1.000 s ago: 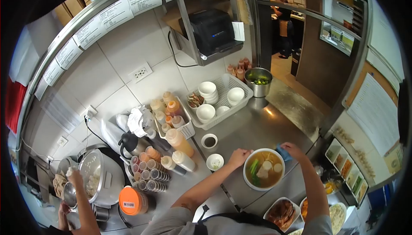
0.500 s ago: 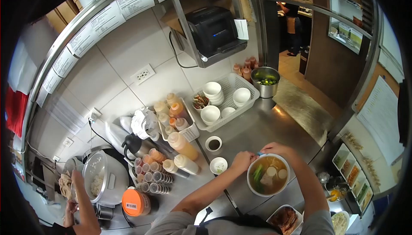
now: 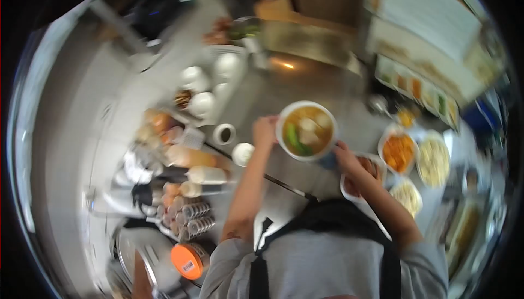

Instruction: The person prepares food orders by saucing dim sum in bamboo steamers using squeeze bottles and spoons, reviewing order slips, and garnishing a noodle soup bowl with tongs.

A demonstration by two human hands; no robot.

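Note:
A white bowl (image 3: 307,104) of brown soup (image 3: 318,138) is in front of me, between my two hands. Leafy greens and several pale round pieces show in the broth. My left hand (image 3: 266,130) grips the bowl's left side. At its lower right, my right hand (image 3: 345,156) holds the rim, with a bluish cloth (image 3: 328,161) beside the fingers. Whether the bowl rests on the counter or is lifted, I cannot tell. Left of my left wrist are a small bowl of dark sauce (image 3: 224,134) and a small white bowl (image 3: 243,154).
Squeeze bottles (image 3: 191,157) and stacked lidded cups (image 3: 196,217) stand on the left. A basket (image 3: 226,50) holds white bowls. At right are containers of orange food (image 3: 398,153) and pale shredded food (image 3: 434,158). Another person's arm (image 3: 143,277) shows at lower left.
The view has swung right and blurred, bringing the food containers at right into sight. My hands, earlier at the bowl's far side, are now at its left and lower right, still holding it.

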